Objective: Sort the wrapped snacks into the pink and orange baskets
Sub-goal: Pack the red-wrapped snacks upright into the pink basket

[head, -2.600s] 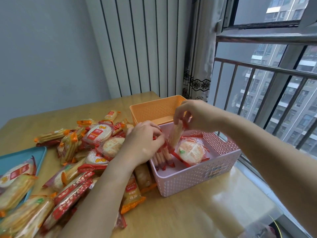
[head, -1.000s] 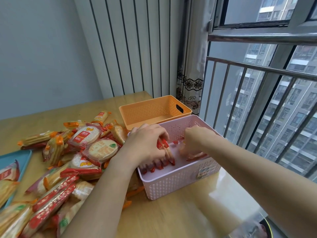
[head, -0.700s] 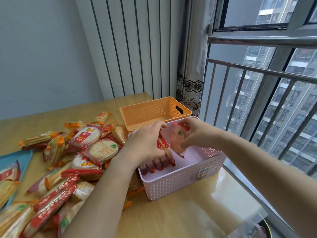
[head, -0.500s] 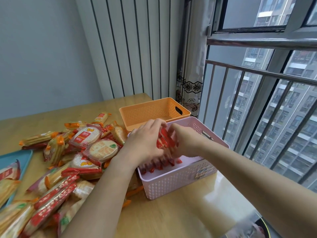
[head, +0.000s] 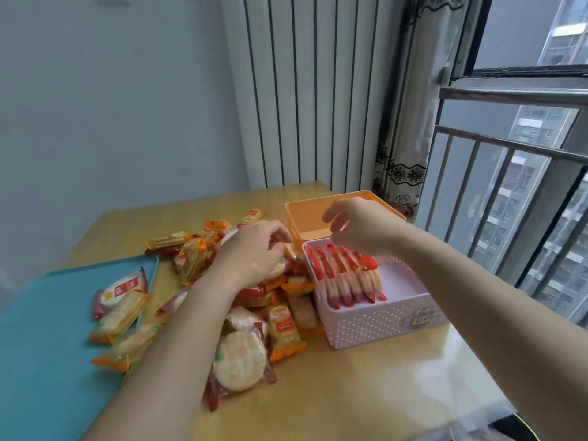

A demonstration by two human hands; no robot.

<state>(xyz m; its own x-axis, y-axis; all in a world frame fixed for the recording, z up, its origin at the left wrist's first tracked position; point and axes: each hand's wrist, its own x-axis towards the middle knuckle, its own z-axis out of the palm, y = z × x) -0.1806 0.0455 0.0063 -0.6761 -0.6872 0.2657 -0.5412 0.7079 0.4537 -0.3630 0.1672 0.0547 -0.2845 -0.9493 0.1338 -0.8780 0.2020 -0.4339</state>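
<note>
The pink basket (head: 381, 324) stands at the right of the wooden table with a row of red-wrapped snacks (head: 343, 276) upright against its left side. Behind it is the orange basket (head: 305, 218); I see nothing in the part that shows. A pile of wrapped snacks (head: 245, 354) lies left of the pink basket. My left hand (head: 254, 254) is down on the top of the pile, fingers curled over a round cracker pack (head: 278, 267). My right hand (head: 359, 226) hovers above the pink basket's far edge, fingers loosely curled, holding nothing.
A teal tray (head: 47, 338) at the left carries a few more snack packs (head: 122, 300). The table's right edge runs along a window with a metal railing (head: 509, 148). A striped radiator panel and a curtain stand behind the baskets.
My left hand has left the pink basket and gone left onto the pile. My right hand has let go of the row of snacks and risen above the basket.
</note>
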